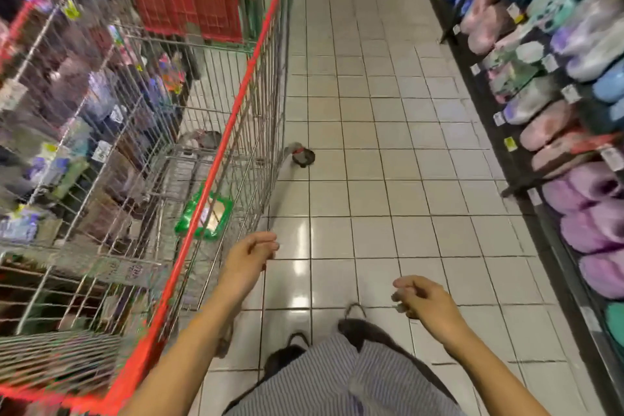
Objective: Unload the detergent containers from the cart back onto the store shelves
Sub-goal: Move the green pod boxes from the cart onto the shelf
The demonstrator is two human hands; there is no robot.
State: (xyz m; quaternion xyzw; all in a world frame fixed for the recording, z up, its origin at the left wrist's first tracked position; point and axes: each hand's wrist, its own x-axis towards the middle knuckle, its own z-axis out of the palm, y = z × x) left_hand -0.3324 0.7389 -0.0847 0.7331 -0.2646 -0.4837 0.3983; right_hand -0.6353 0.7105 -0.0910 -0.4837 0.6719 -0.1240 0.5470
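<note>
A wire shopping cart (233, 118) with red rims stands at the left of the aisle. A green detergent pouch (204, 214) lies at its bottom near the right side; the rest of the basket looks bare. My left hand (251, 255) hovers just right of the cart's red rim, fingers loosely curled, holding nothing. My right hand (425, 302) hangs over the floor tiles, fingers loosely curled and empty. The store shelves (553, 84) on the right carry pink, purple and blue detergent pouches (594, 223). The frame is blurred.
White tiled floor (371, 145) runs down the aisle between cart and shelves. A cart wheel (302, 155) sticks out on the floor. More shelves with goods (50, 152) show through the cart's left side. My striped clothing and feet are at the bottom.
</note>
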